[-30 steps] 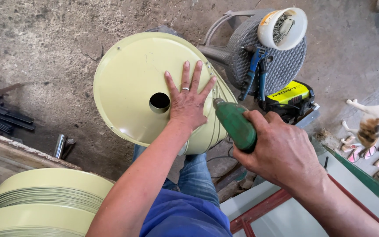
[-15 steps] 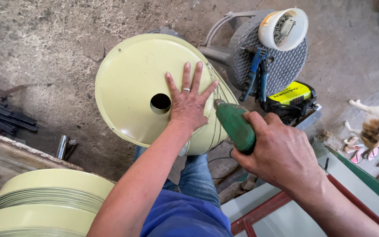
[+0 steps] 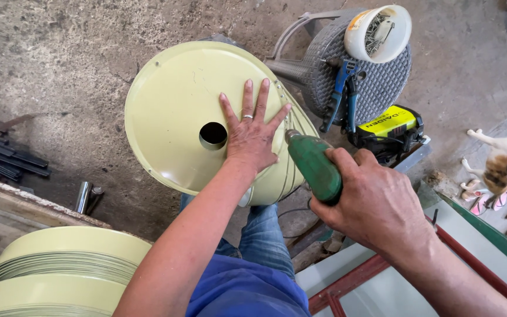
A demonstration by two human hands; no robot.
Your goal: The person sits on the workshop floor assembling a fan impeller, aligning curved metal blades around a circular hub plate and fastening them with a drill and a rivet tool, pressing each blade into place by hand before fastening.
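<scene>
A pale green round metal drum (image 3: 174, 126) with a centre hole rests tilted on my lap. My left hand (image 3: 252, 134) lies flat on its lid, fingers spread, a ring on one finger. My right hand (image 3: 371, 202) grips a green electric drill (image 3: 314, 164). The drill's tip touches the drum's right rim, just beside my left hand's fingertips.
A grey woven stool (image 3: 356, 76) behind holds a white bowl (image 3: 378, 32) of small metal parts and blue-handled pliers (image 3: 340, 94). A yellow-and-black machine (image 3: 391, 132) sits below it. Stacked pale green lids (image 3: 60, 270) lie lower left. A cat (image 3: 500, 161) stands at right near sandals.
</scene>
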